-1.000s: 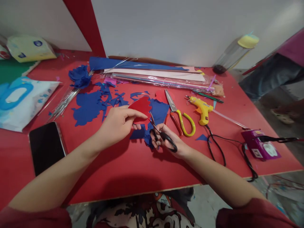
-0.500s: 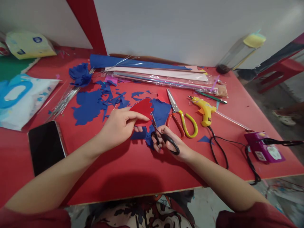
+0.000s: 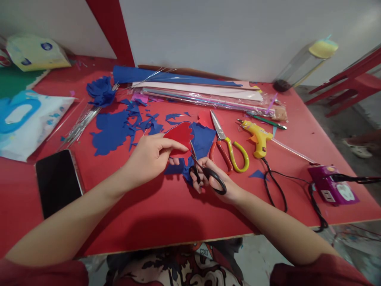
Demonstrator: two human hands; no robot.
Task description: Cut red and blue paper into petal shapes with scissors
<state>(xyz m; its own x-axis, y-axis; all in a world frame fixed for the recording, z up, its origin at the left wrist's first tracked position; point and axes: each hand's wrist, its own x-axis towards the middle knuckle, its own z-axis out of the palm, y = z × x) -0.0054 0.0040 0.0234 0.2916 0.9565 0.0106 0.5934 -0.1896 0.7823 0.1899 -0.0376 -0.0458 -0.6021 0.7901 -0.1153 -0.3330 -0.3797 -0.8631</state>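
Note:
Between thumb and fingers, my left hand (image 3: 154, 157) pinches a red paper piece (image 3: 180, 135) with a scalloped right edge. My right hand (image 3: 217, 178) grips black-handled scissors (image 3: 214, 180), and their blades lie along the right edge of the red piece. Beneath both hands are blue paper scraps (image 3: 202, 139) on the red table (image 3: 143, 226). Just right of them rests a larger pair of scissors (image 3: 228, 149) with one red and one yellow handle, blades slightly apart.
A yellow glue gun (image 3: 257, 137) lies to the right, its cord running near a purple power socket (image 3: 331, 184). Blue cut-outs (image 3: 110, 131), a blue paper flower (image 3: 101, 91), wires (image 3: 81, 125), a phone (image 3: 58, 182) and a wipes pack (image 3: 32, 119) occupy the left. Wrapped sticks (image 3: 202, 99) lie behind.
The view has shifted very slightly. Both hands, the red paper piece and the black-handled scissors keep nearly the same position.

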